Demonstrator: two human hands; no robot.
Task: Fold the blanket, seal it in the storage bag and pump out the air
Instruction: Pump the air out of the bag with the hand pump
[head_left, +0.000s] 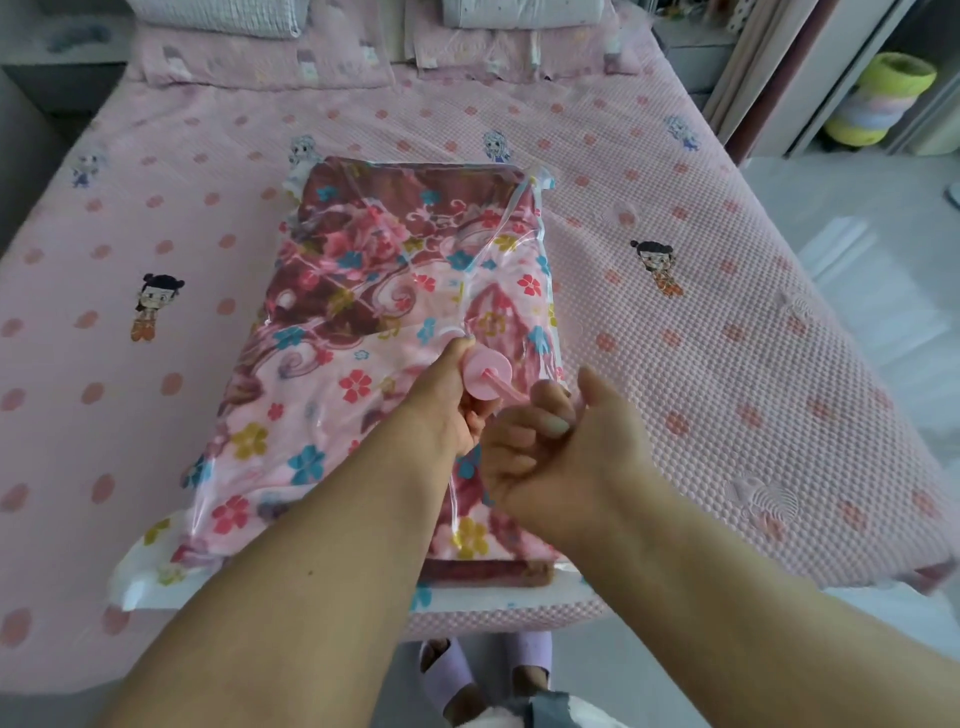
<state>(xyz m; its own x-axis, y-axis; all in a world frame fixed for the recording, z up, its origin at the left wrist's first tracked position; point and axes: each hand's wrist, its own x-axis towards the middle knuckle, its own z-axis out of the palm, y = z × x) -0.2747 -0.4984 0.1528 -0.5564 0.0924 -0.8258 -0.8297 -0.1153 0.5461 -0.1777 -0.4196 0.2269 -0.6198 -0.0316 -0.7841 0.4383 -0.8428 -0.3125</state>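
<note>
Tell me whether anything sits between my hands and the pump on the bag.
Nothing visible does. The left hand already grips the pink pump standing on the storage bag, and the right hand is curled round the pump's rod.

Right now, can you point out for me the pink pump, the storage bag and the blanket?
pink pump (487, 379), head view, on its round disc.
storage bag (136, 570), head view, on its near left corner.
blanket (358, 291), head view, on its flowered top inside the bag.

Bare forearms; lilac slippers (447, 675) on the feet.
</note>
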